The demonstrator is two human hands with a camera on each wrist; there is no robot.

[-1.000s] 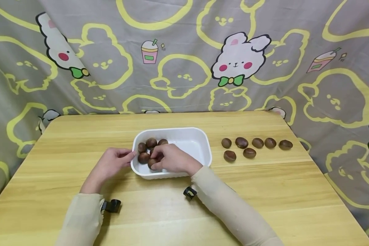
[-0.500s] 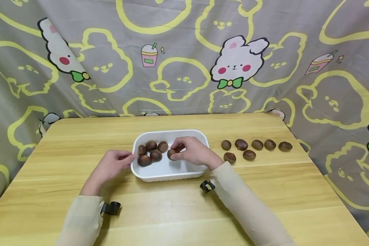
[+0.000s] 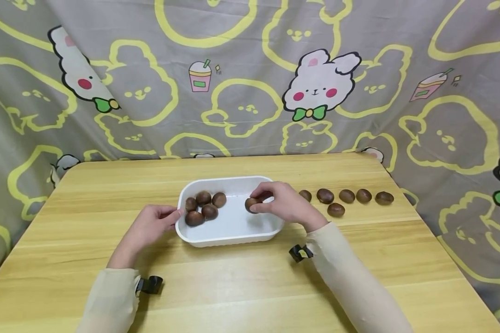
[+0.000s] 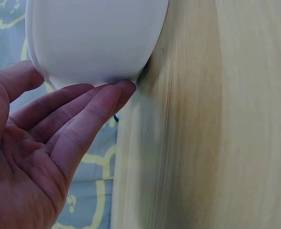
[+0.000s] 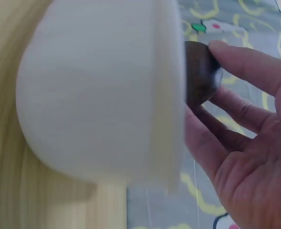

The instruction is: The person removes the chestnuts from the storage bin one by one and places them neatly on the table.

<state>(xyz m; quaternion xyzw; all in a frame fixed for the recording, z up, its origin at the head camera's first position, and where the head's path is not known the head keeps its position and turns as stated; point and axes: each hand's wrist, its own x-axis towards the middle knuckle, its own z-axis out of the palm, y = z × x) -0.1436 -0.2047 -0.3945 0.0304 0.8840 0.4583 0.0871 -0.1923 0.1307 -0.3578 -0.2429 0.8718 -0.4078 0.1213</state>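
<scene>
A chestnut [image 3: 252,204] is pinched between the thumb and fingers of my right hand [image 3: 284,203], over the right part of a white tray [image 3: 229,241]. The right wrist view shows this chestnut [image 5: 200,71] at the tray's rim, partly hidden by the wall. Several other chestnuts [image 3: 209,212] lie clustered at the tray's left end. My left hand [image 3: 152,225] holds that end, thumb at the rim and fingertips [image 4: 109,98] against the outer wall.
Several chestnuts [image 3: 347,196] lie on the wooden table [image 3: 233,286] right of the tray, mostly in a row; my right hand partly covers the nearest ones. A patterned curtain [image 3: 241,115] hangs behind and beside the table.
My right hand has lifted a chestnut away from the cluster and carried it rightward across the tray. My left hand has stayed at the tray's left end.
</scene>
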